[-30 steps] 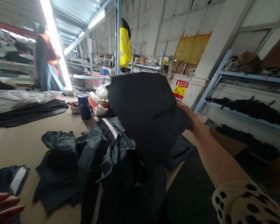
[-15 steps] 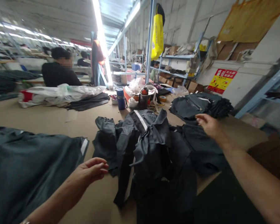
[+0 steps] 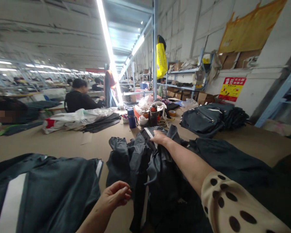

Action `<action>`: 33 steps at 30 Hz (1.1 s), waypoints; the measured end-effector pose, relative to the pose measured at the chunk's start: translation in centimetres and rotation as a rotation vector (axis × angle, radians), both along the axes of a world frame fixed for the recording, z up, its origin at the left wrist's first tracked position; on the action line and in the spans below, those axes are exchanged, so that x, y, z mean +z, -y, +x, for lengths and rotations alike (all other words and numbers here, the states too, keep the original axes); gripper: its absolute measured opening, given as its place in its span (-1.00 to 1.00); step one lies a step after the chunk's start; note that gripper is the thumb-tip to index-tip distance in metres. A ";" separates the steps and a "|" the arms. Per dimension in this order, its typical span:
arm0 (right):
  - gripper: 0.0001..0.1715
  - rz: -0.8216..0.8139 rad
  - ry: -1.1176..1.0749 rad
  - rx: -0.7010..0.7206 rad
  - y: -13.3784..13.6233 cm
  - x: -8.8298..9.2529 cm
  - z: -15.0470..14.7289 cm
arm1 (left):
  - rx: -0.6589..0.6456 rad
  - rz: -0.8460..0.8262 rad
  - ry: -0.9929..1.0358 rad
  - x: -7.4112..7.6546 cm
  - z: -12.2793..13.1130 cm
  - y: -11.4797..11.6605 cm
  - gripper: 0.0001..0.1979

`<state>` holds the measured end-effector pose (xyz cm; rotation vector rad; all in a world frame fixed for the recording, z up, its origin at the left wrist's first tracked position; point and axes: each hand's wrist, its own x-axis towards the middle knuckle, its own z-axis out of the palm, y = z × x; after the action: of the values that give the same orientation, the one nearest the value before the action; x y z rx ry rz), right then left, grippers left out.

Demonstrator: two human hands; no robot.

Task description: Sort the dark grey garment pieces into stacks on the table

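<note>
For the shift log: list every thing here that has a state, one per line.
right hand: reached out, gripping the crumpled dark garment
crumpled dark garment: bunched up, mid-table
left hand: loosely curled, at the garment's edge
striped dark garment: spread flat
folded dark garments: stacked
blue bottle: upright, capped
dark flask: upright, capped
</note>
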<state>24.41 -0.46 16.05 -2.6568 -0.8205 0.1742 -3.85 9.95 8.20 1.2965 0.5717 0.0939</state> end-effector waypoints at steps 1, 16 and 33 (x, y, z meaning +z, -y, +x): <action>-0.64 0.015 -0.015 0.003 0.0 -0.1 0.1 | 0.011 0.000 0.004 0.0 -0.4 -0.4 -0.49; -0.66 0.275 0.756 0.441 2.8 14.8 -8.4 | 0.246 1.025 0.606 12.8 -4.2 -1.0 -0.85; -0.81 0.397 1.091 1.075 0.7 7.1 -18.4 | -0.210 0.369 0.333 11.5 -6.3 1.4 -0.63</action>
<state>6.03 -1.16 23.17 -1.5155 -2.2061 -1.1200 -10.15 8.56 19.68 1.6497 0.1322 0.2450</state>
